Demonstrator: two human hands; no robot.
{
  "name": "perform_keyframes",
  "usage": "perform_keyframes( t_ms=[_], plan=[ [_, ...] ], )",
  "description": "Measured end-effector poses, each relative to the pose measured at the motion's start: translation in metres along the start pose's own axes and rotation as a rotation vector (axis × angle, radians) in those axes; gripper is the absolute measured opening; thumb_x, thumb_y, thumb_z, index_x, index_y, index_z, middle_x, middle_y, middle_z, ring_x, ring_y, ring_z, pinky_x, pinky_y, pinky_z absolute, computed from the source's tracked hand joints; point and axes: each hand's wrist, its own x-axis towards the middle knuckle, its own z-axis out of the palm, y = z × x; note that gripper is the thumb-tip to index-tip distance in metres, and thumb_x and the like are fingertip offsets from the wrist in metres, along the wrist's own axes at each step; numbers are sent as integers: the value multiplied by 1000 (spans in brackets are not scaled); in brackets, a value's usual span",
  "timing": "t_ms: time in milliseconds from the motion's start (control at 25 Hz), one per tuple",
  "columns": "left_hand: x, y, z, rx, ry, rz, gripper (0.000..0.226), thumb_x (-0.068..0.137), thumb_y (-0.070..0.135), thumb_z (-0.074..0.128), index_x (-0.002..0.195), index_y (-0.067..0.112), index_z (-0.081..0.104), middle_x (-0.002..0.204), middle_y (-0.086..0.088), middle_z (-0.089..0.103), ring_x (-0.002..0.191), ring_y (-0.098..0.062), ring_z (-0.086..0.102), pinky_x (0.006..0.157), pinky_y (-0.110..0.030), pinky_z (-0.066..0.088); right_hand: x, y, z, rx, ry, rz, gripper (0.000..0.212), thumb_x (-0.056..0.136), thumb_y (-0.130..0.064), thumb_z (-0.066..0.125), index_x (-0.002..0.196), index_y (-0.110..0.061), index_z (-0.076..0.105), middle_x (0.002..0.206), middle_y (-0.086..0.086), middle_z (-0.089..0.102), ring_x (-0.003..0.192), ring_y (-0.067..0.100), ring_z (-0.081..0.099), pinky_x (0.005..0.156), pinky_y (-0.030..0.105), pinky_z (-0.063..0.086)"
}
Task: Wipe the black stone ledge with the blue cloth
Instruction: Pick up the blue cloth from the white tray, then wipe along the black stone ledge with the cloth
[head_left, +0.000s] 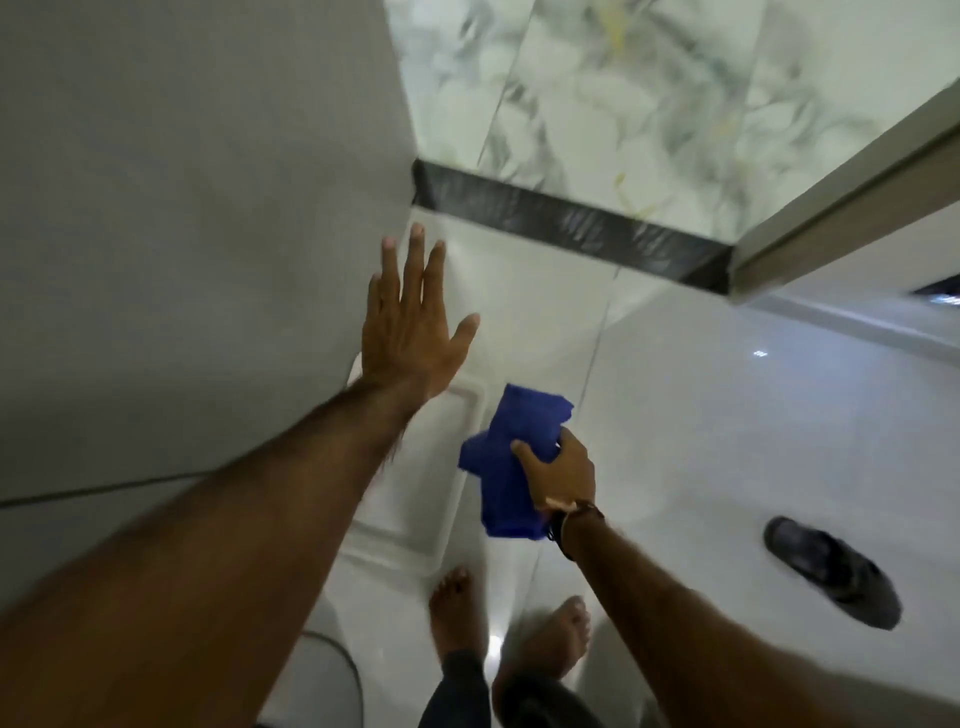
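The black stone ledge (571, 221) runs as a dark strip along the foot of the marbled wall, from the grey wall's corner to a door frame at the right. My right hand (563, 475) grips the crumpled blue cloth (511, 460) in the air above the white floor, well short of the ledge. My left hand (410, 322) is stretched out with fingers spread, flat by the edge of the grey wall, holding nothing.
A grey wall (182, 234) fills the left. A white tray-like panel (415, 493) lies on the glossy floor under my arms. A black sandal (831, 577) lies at the right. My bare feet (457, 608) stand below. A door frame (841, 208) crosses the upper right.
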Motion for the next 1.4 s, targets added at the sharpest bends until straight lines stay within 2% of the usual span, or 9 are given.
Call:
perform_keyframes(
  t_ms=[280, 520, 760, 880, 1000, 1160, 1240, 1320, 1400],
  plan=[
    [-7, 133, -101, -79, 16, 75, 92, 102, 65, 41, 168, 21, -6, 174, -5, -22, 160, -31, -20, 131, -49, 2, -25, -62, -223, 18, 275, 132, 14, 86, -32, 68, 83, -20, 60, 89, 9, 70, 72, 16, 58, 67, 29, 43],
    [45, 165, -52, -111, -132, 138, 94, 102, 69, 38, 167, 24, -12, 172, -2, -28, 160, -29, -20, 130, -49, 2, 54, -63, -301, 19, 493, 121, 18, 86, -28, 70, 85, -13, 59, 88, 14, 69, 79, 32, 61, 76, 37, 47],
    [187, 139, 89, -115, -248, 143, 93, 103, 67, 37, 166, 22, -14, 174, 0, -23, 161, -30, -15, 130, -52, 11, 239, -49, -290, 77, 798, 65, 40, 87, -27, 65, 120, -8, 55, 114, 18, 65, 107, 37, 62, 91, 39, 47],
    [244, 130, 201, -130, -312, 151, 92, 103, 68, 35, 166, 21, -12, 175, -1, -18, 161, -31, -14, 129, -53, 10, 341, -16, -261, 79, 856, -19, 34, 88, -25, 62, 116, -7, 56, 112, 15, 65, 103, 28, 61, 88, 28, 42],
    [263, 107, 301, -73, -389, 197, 93, 103, 70, 32, 166, 20, -15, 174, -1, -21, 160, -30, -19, 130, -52, 6, 418, 19, -231, 34, 896, -139, 19, 83, -22, 62, 98, -17, 51, 92, 9, 57, 83, 19, 52, 72, 14, 34],
    [263, 65, 391, 46, -374, 435, 94, 100, 73, 31, 162, 27, -23, 169, 1, -35, 157, -28, -30, 132, -49, 0, 493, 38, -220, -24, 1063, -325, 15, 79, -18, 56, 92, -14, 51, 86, 1, 50, 77, 15, 45, 64, 11, 29],
    [273, 50, 418, 51, -269, 592, 95, 95, 79, 33, 165, 31, -9, 174, 3, -22, 160, -30, -20, 130, -47, 1, 529, 42, -215, -34, 1172, -359, 17, 80, -22, 55, 94, -13, 52, 87, -1, 50, 78, 13, 46, 66, 12, 33],
    [283, 42, 430, 30, -204, 669, 99, 90, 83, 40, 168, 31, 9, 177, 4, -3, 163, -31, -5, 128, -43, 1, 559, 47, -203, -172, 1093, -318, 17, 82, -32, 60, 89, -19, 52, 87, -2, 54, 79, 16, 49, 69, 24, 38],
    [291, 41, 437, 40, -156, 712, 105, 85, 87, 45, 168, 30, 14, 177, 4, 4, 163, -31, 1, 127, -42, 1, 577, 57, -188, -454, 859, -234, 34, 81, -55, 64, 81, -22, 58, 80, -2, 59, 76, 19, 53, 67, 30, 40]
  ],
)
